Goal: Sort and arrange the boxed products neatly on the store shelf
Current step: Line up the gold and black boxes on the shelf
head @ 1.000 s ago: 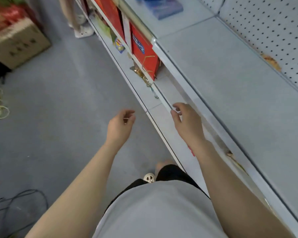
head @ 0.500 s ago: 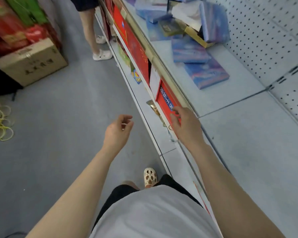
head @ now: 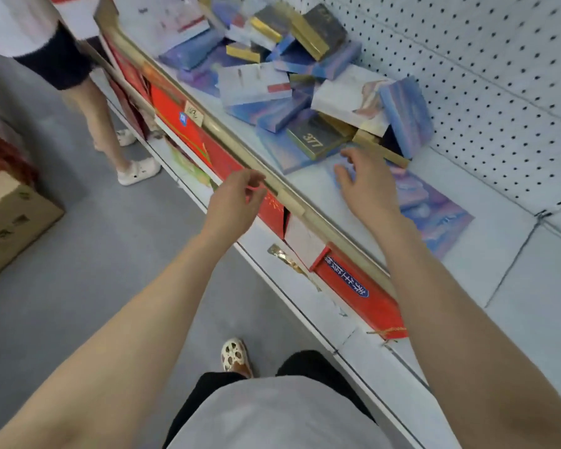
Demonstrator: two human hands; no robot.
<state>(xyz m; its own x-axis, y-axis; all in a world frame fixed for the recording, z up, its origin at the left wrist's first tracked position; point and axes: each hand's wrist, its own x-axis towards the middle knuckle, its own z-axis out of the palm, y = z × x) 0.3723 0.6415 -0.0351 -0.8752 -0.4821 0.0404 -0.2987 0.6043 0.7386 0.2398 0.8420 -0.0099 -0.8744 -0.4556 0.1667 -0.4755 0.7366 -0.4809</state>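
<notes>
The boxes [head: 292, 92] lie in a messy heap on the shelf [head: 486, 254] — nothing looks sorted yet. The right hand [head: 365, 183] reaches over a flat blue box [head: 434, 209], fingers spread, empty. The left hand [head: 234, 202] hangs loosely curled by the rail — empty too.

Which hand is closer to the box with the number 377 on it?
The right hand. It reaches over the shelf, fingers spread, just beside the 377 box. The left hand is farther off, out in front of the shelf's gold rail.
</notes>
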